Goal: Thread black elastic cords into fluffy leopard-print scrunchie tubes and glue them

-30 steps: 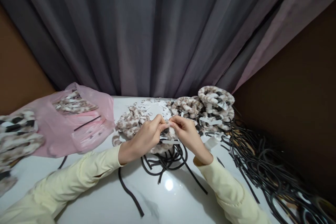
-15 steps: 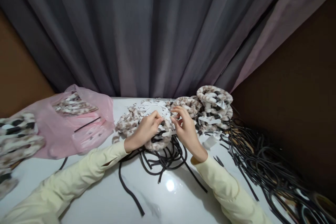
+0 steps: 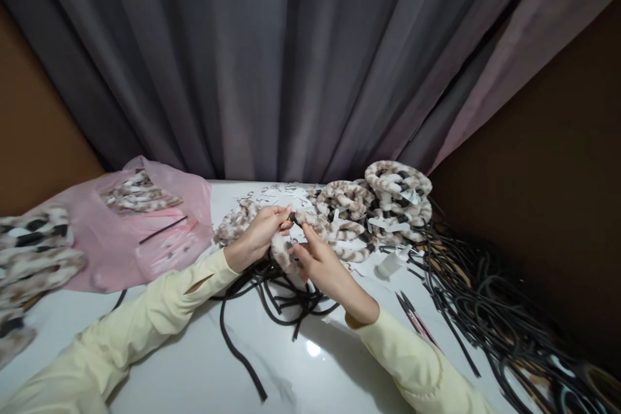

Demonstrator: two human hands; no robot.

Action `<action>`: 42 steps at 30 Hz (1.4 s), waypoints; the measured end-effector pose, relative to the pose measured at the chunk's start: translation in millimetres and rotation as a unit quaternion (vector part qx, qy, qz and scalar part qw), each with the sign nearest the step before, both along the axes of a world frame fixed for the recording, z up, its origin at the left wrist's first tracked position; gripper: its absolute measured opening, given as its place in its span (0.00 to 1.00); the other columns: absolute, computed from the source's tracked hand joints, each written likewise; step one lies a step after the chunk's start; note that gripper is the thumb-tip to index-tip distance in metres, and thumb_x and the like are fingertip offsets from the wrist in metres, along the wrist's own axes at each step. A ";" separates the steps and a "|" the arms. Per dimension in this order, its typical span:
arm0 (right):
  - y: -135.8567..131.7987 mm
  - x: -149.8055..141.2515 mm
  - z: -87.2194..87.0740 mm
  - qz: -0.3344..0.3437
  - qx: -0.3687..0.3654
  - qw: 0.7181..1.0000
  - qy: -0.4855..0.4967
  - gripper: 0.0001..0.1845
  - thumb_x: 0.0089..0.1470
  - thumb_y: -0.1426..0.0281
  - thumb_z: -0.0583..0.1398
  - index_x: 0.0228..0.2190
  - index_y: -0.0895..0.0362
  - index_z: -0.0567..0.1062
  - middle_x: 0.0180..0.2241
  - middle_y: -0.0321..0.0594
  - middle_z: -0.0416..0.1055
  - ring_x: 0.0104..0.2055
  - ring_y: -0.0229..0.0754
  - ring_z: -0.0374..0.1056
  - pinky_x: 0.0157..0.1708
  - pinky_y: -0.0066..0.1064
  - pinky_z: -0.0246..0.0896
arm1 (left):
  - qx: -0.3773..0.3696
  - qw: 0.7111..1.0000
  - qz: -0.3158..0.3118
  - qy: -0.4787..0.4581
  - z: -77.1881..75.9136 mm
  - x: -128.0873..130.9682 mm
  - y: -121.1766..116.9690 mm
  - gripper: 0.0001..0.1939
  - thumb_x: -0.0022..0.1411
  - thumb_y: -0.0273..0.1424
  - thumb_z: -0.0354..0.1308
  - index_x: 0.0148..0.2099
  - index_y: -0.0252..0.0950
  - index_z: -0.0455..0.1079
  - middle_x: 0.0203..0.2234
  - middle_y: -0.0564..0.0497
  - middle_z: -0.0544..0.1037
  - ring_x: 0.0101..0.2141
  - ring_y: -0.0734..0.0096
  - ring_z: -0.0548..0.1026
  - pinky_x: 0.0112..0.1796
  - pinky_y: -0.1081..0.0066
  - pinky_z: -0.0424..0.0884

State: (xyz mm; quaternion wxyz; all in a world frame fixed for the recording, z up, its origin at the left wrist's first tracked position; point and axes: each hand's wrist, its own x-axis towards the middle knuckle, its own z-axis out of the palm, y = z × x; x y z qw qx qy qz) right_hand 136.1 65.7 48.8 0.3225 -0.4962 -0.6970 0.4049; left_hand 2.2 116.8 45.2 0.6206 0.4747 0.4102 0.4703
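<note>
A furry brown-and-white ring (image 3: pixel 285 257) with a black section at its top is held up over the middle of the table. My left hand (image 3: pixel 262 233) pinches that black section between thumb and fingertips. On the ring's right side, my right hand (image 3: pixel 324 266) has its fingers and thumb about the fur, hiding part of it. Beneath both hands lies a tangle of black cords (image 3: pixel 286 301), one strand trailing towards me. Left of the ring is a heap of similar furry pieces (image 3: pixel 236 223).
Stacked furry rings (image 3: pixel 398 191) with white tags stand at the back right. Near them are a small white bottle (image 3: pixel 392 263), thread snips (image 3: pixel 417 320) and a large pile of black cords (image 3: pixel 490 297). A pink plastic bag (image 3: pixel 111 246) and more furry rings (image 3: pixel 36 259) lie left. Small metal bits (image 3: pixel 281 193) lie behind.
The ring has been lifted and turned, and its white tag no longer shows at the front. My right hand has come down and in onto the ring. The snips show more fully.
</note>
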 end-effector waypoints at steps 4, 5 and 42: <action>2.8 -4.2 -1.6 -0.018 -0.104 0.986 0.127 0.09 0.55 0.67 0.50 0.37 0.57 0.64 0.24 0.33 0.67 0.14 0.33 0.64 0.16 0.26 0.62 | 0.047 0.998 0.010 0.048 4.9 1.9 -7.4 0.14 0.55 0.40 0.55 0.27 0.35 0.58 0.15 0.61 0.59 0.16 0.81 0.58 0.19 0.78 0.56; 3.2 -4.2 -1.4 -0.022 -0.105 0.985 0.133 0.07 0.55 0.67 0.50 0.32 0.57 0.64 0.21 0.31 0.65 0.14 0.33 0.64 0.15 0.25 0.60 | 0.086 0.991 0.025 0.096 6.4 2.4 -9.3 0.13 0.56 0.39 0.54 0.27 0.35 0.59 0.15 0.60 0.60 0.16 0.80 0.58 0.19 0.78 0.55; 12.9 30.1 18.3 -0.008 0.376 0.889 -0.261 0.13 0.52 0.83 0.51 0.25 0.59 0.71 0.23 0.39 0.65 0.30 0.42 0.54 0.28 0.29 0.49 | 0.367 0.864 0.026 0.345 15.4 3.9 -32.8 0.10 0.63 0.30 0.47 0.29 0.35 0.62 0.19 0.58 0.64 0.21 0.79 0.63 0.27 0.78 0.57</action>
